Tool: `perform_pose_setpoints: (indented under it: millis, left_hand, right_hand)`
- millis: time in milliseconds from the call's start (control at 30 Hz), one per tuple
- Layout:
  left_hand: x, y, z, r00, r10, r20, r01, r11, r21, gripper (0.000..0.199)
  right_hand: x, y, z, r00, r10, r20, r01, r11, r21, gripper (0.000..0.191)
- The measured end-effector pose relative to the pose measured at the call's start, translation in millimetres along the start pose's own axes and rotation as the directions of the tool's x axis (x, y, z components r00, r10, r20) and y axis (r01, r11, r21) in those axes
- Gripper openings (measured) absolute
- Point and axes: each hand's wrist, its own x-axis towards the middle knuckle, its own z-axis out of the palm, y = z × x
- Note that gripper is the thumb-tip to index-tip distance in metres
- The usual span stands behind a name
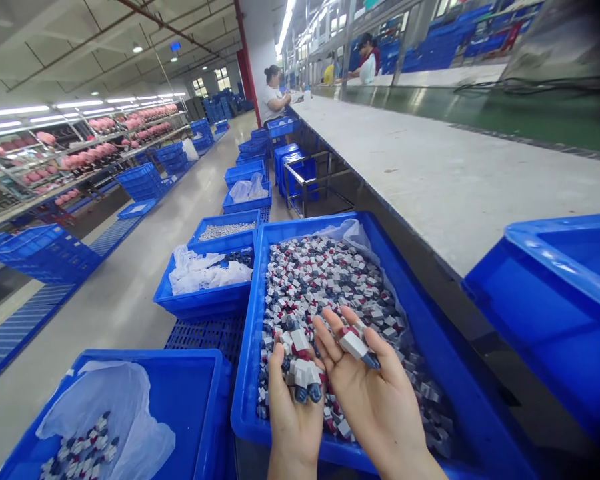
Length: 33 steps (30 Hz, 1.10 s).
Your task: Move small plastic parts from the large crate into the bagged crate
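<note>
Above a large blue bin (pixel 247 373) full of small white, dark blue and dark red plastic parts (pixel 325 267), both hands are held palm up, side by side. My left hand (pixel 297 407) cradles several of these parts (pixel 303 363), its thumb and fingers curled around them. On the fingers of my right hand (pixel 375 393) rests one white part with a dark blue end (pixel 356 345), and the palm is bare. The fingers of my right hand are slightly bent, and its thumb touches or lies close beside the part.
At the lower left, another blue bin (pixel 190 400) holds a plastic bag with similar parts. More bins (pixel 205 303) stand beyond. A white tabletop (pixel 405 153) runs along the right, with an empty-looking blue bin (pixel 540 293) near it. A seated person (pixel 273 97) is far ahead.
</note>
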Motion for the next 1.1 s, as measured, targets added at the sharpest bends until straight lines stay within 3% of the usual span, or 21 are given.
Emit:
perform_pose_setpoints:
  millis: [167, 300, 533, 767, 833, 900, 1000, 1100]
  left_hand:
    - [-9, 4, 5.2, 0.998, -0.025, -0.058, 0.026, 0.999, 0.019, 0.014]
    - [-13, 3, 2.4, 0.997, -0.051, -0.062, 0.055, 0.997, 0.053, 0.012]
    - [-12, 2, -14.3, 0.997, 0.074, 0.009, -0.073, 0.955, 0.287, 0.024]
    - [-21, 4, -13.0, 0.986, 0.127, 0.104, -0.153, 0.942, 0.299, 0.036]
    - [-20, 4, -13.2, 0.991, 0.063, 0.115, -0.089, 0.966, 0.241, 0.03]
    - [-18, 4, -14.7, 0.984, -0.079, 0.159, 0.059, 0.99, 0.125, 0.023]
    - [-18, 3, -18.1, 0.901, -0.295, 0.319, 0.328, 0.943, -0.055, 0.021]
    - [-21, 1, -21.4, 0.804, -0.34, 0.488, 0.446, 0.888, -0.116, 0.017]
  right_hand:
    - [10, -7, -5, 0.986, 0.118, -0.119, -0.112, 0.992, 0.061, 0.029]
    - [15, -9, -12, 0.977, 0.121, -0.175, -0.115, 0.992, 0.042, 0.022]
    - [11, -7, -14, 0.956, 0.095, -0.279, -0.114, 0.992, -0.052, 0.032]
    - [4, -1, -19, 0.986, 0.036, -0.166, -0.072, 0.974, -0.214, 0.043]
    - [-1, 1, -15, 0.992, 0.039, -0.123, -0.071, 0.962, -0.264, 0.043]
    - [-6, 3, -10, 0.993, 0.054, -0.104, -0.084, 0.949, -0.305, 0.04]
    - [-12, 4, -4, 0.989, 0.107, -0.102, -0.135, 0.935, -0.327, 0.036]
    - [-13, 2, -3, 0.993, 0.097, -0.071, -0.112, 0.959, -0.26, 0.035]
